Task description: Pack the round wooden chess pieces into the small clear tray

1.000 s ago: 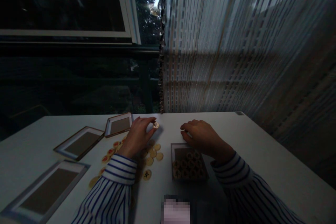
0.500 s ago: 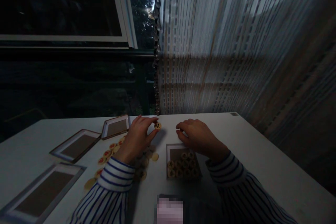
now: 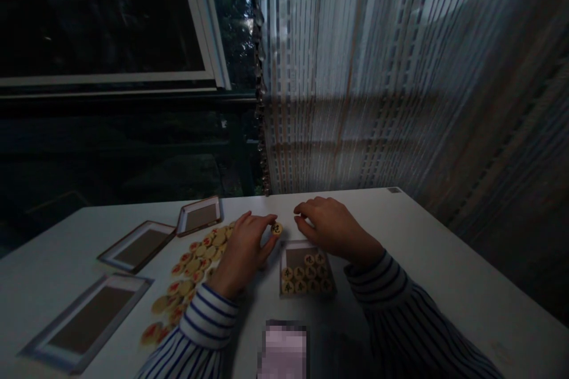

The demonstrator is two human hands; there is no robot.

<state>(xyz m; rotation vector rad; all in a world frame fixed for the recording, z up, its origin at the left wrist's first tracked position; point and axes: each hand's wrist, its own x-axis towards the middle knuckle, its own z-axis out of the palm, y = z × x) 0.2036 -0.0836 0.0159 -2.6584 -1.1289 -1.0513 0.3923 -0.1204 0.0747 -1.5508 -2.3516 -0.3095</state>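
Between thumb and forefinger my left hand (image 3: 246, 249) pinches a round xiangqi piece (image 3: 276, 229) with a dark character on its face. That piece is in the air, just off the far left corner of a small tray (image 3: 296, 257). Rows of xiangqi pieces (image 3: 306, 279) with dark characters fill the near part of this tray. My right hand (image 3: 331, 226) hovers over the tray's far right corner, its thumb and forefinger curved apart with nothing between them. Under and left of my left forearm spreads a loose pile of xiangqi pieces (image 3: 195, 263), several with red characters, partly hidden by the arm.
Three shallow trays stand on the left: a far one (image 3: 200, 217), a middle one (image 3: 137, 246) and a near one (image 3: 89, 320). All lie on a white table (image 3: 422, 284). Behind it hang a string curtain (image 3: 338, 100) and a window (image 3: 102, 18). A pixelated patch (image 3: 284, 349) covers the front edge.
My left hand has moved right and nearer with the piece, toward the tray. My right hand has shifted slightly left. The camera view has turned a little, showing more of the loose pile.
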